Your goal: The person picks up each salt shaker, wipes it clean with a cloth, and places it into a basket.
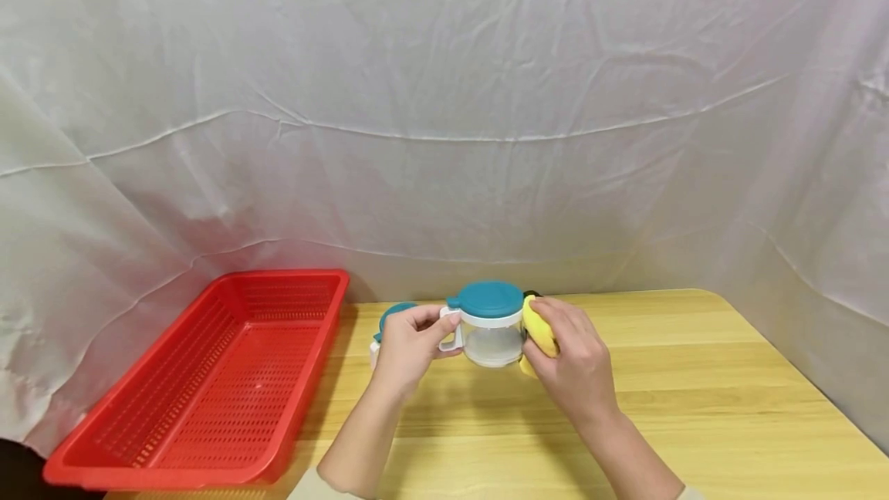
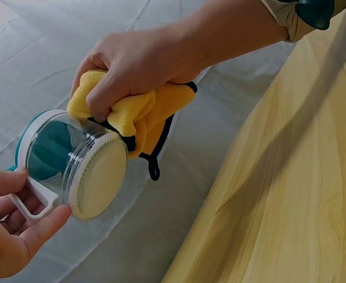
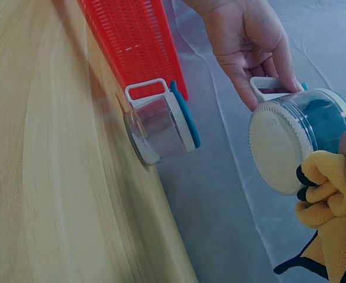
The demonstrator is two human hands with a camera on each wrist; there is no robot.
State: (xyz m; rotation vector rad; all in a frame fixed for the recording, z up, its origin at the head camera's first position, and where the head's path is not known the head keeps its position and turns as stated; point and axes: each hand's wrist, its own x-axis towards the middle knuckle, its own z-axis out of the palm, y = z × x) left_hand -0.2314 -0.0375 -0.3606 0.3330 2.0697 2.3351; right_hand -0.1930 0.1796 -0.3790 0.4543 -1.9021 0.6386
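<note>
A clear jar [image 1: 493, 342] with a teal lid and white handle is held up above the table, its base visible in both wrist views. My left hand [image 1: 411, 342] pinches the white handle [image 2: 36, 199] between thumb and fingers. On the jar's other side, my right hand [image 1: 572, 353] grips a bunched yellow cloth [image 2: 140, 115] with black edging and a loop, pressing it to the jar's wall. Behind my left hand a second jar [image 3: 161, 130] of the same kind stands on the table, mostly hidden in the head view.
A red perforated plastic basket [image 1: 278, 438] sits at the table's left side. The wooden table [image 1: 667, 392] reaches back to a pale fabric sheet [image 1: 444, 199] that hangs behind and at the sides.
</note>
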